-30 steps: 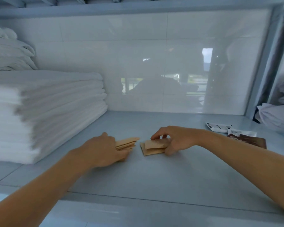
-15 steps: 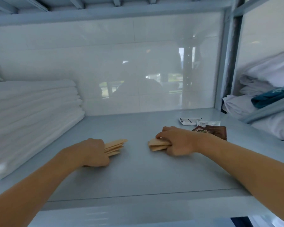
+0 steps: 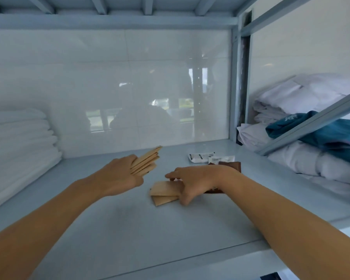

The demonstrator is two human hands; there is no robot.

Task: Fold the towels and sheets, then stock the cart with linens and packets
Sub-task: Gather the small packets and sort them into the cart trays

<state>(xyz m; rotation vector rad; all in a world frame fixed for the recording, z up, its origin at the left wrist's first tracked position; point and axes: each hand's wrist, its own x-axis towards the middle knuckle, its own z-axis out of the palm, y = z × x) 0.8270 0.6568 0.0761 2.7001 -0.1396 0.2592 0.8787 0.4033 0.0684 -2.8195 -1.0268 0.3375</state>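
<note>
My left hand [image 3: 117, 174] holds a fanned bunch of tan paper packets [image 3: 147, 161], lifted off the grey shelf [image 3: 129, 229] and tilted up to the right. My right hand [image 3: 194, 183] grips a second small stack of tan packets [image 3: 163, 191] lying on the shelf in the middle. Behind my right wrist sit a dark brown packet [image 3: 231, 165] and two white packets [image 3: 200, 157]. A tall stack of folded white towels [image 3: 18, 150] fills the shelf's left side.
A glossy white tiled wall [image 3: 119, 87] closes the back of the shelf. To the right, past a grey upright post [image 3: 233, 87] and a slanted brace [image 3: 311, 122], lie bundled white linens [image 3: 303, 98] and a teal cloth [image 3: 319, 132].
My left hand has lifted its packets off the shelf and raised them toward the back. The right hand's stack has slid nearer. The view has swung to the right.
</note>
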